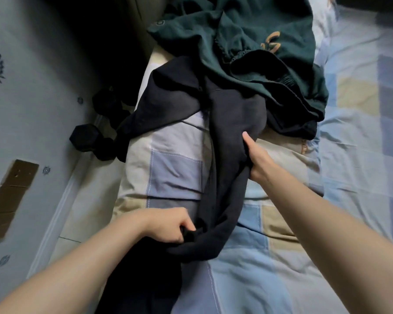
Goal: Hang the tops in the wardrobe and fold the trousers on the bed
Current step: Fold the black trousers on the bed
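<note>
Both hands are on the black trousers [227, 159] on the bed [281, 257]: left hand [170, 225] clenches the near end, right hand [256, 159] pinches farther up, probably to pull the leg straight for folding. Beyond the right hand lies a green top [247, 41].

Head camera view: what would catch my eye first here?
Two bare arms reach in, and both hands grip a long black garment stretched down the middle of the patchwork bed: the left hand near its lower end, the right hand halfway up. Behind it a rumpled dark green top lies heaped. Black dumbbells sit on the floor at left.
</note>
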`<state>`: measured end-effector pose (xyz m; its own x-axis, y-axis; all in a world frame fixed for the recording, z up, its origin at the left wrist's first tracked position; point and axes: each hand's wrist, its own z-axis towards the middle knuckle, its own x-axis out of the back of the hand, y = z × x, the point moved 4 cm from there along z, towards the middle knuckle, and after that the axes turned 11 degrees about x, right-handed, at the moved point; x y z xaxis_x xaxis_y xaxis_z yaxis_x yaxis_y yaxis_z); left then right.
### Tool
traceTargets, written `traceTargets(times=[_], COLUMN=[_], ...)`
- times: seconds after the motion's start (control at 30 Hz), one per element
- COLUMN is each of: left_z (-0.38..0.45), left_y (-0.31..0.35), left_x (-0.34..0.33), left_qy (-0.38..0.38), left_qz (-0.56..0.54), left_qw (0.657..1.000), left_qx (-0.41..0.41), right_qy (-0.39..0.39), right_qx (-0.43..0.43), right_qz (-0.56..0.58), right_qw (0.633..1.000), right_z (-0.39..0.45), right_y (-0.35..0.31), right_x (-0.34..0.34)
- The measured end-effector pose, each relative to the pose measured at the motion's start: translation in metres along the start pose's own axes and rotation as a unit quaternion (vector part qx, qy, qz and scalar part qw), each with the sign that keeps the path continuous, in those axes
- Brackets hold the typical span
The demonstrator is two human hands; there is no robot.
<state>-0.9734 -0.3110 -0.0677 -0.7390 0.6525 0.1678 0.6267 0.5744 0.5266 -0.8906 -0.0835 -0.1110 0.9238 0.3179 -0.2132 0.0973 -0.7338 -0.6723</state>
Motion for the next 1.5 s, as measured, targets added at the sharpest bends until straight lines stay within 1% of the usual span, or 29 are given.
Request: traceTargets(times=[0.07,0.13,0.2,0.23,0.27,0.3,0.33,0.4,0.43,0.5,0.53,0.57,0.63,0.67,0.7,0.73,0.77,0.8,0.83,0.87,0.93,1.0,1.03,1.13,1.23,1.3,1.37,1.43,1.5], left_z=[-0.015,-0.028,-0.039,-0.044,-0.047,-0.05,-0.052,-0.047,-0.043,-0.035,-0.033,-0.031,-0.033,-0.036,-0.039,-0.045,-0.053,-0.064,-0.074,-0.088,-0.116,-0.142,-0.156,-0.191,-0.232,-0.26,-0.286,-0.312,-0.338], left_y=[-0.017,-0.037,-0.051,-0.055,-0.055,-0.047,-0.035,-0.009,0.007,0.048,0.066,0.082,0.099,0.103,0.106,0.115,0.123,0.137,0.148,0.165,0.196,0.217,0.225,0.231,0.227,0.222,0.217,0.215,0.218], left_x=[0.012,0.022,0.026,0.025,0.025,0.026,0.03,0.046,0.056,0.076,0.082,0.087,0.088,0.086,0.083,0.081,0.082,0.082,0.085,0.087,0.088,0.084,0.081,0.072,0.062,0.055,0.052,0.054,0.057], left_qy=[-0.001,0.019,0.024,0.019,0.013,0.01,0.025,0.096,0.124,0.126,0.127,0.142,0.22,0.255,0.264,0.259,0.249,0.241,0.235,0.228,0.212,0.193,0.185,0.161,0.156,0.156,0.164,0.191,0.214], left_qz=[0.014,0.034,0.046,0.023,-0.042,-0.142,-0.251,-0.427,-0.498,-0.597,-0.617,-0.621,-0.614,-0.61,-0.615,-0.624,-0.631,-0.626,-0.618,-0.604,-0.574,-0.551,-0.539,-0.519,-0.509,-0.486,-0.471,-0.469,-0.477], left_qw=[0.999,0.995,0.99,0.989,0.989,0.982,0.962,0.896,0.857,0.792,0.776,0.771,0.758,0.749,0.742,0.737,0.734,0.741,0.748,0.758,0.778,0.791,0.799,0.815,0.826,0.842,0.852,0.846,0.83], left_qx=[0.039,0.088,0.132,0.144,0.142,0.124,0.102,0.066,0.046,-0.005,-0.016,-0.012,0.026,0.038,0.038,0.024,0.0,-0.027,-0.06,-0.093,-0.145,-0.181,-0.192,-0.204,-0.188,-0.175,-0.161,-0.167,-0.192], right_qy=[0.039,0.083,0.104,0.111,0.119,0.127,0.128,0.116,0.097,0.021,-0.023,-0.06,-0.118,-0.149,-0.169,-0.159,-0.125,-0.08,-0.042,-0.007,0.04,0.043,0.037,0.036,0.04,0.036,0.04,0.046,0.054], right_qx=[0.033,0.076,0.115,0.138,0.161,0.185,0.21,0.273,0.303,0.332,0.335,0.328,0.278,0.24,0.185,0.123,0.05,-0.018,-0.07,-0.098,-0.119,-0.12,-0.107,-0.065,-0.06,-0.053,-0.009,0.058,0.107], right_qz=[0.0,-0.008,0.006,-0.009,-0.041,-0.077,-0.106,-0.157,-0.184,-0.242,-0.275,-0.309,-0.35,-0.339,-0.292,-0.214,-0.124,-0.034,0.04,0.11,0.223,0.28,0.294,0.299,0.2,0.174,0.154,0.151,0.067], right_qw=[0.999,0.994,0.988,0.984,0.979,0.972,0.963,0.942,0.93,0.912,0.901,0.891,0.887,0.898,0.923,0.956,0.983,0.996,0.996,0.989,0.967,0.952,0.949,0.951,0.977,0.983,0.987,0.986,0.991], right_z=[-0.019,-0.041,-0.068,-0.083,-0.098,-0.114,-0.129,-0.16,-0.174,-0.203,-0.215,-0.228,-0.246,-0.251,-0.253,-0.252,-0.243,-0.235,-0.222,-0.215,-0.206,-0.199,-0.198,-0.208,-0.245,-0.269,-0.285,-0.294,-0.304], right_y=[-0.004,-0.005,-0.006,-0.006,-0.008,-0.01,-0.012,-0.016,-0.015,-0.01,-0.002,0.006,0.022,0.028,0.03,0.028,0.027,0.026,0.025,0.022,0.01,-0.004,-0.014,-0.045,-0.062,-0.069,-0.091,-0.123,-0.153], right_x=[0.001,0.001,-0.001,-0.004,-0.006,-0.008,-0.012,-0.016,-0.018,-0.025,-0.028,-0.027,-0.016,-0.01,-0.002,0.009,0.023,0.039,0.053,0.068,0.086,0.092,0.091,0.082,0.082,0.084,0.088,0.094,0.1])
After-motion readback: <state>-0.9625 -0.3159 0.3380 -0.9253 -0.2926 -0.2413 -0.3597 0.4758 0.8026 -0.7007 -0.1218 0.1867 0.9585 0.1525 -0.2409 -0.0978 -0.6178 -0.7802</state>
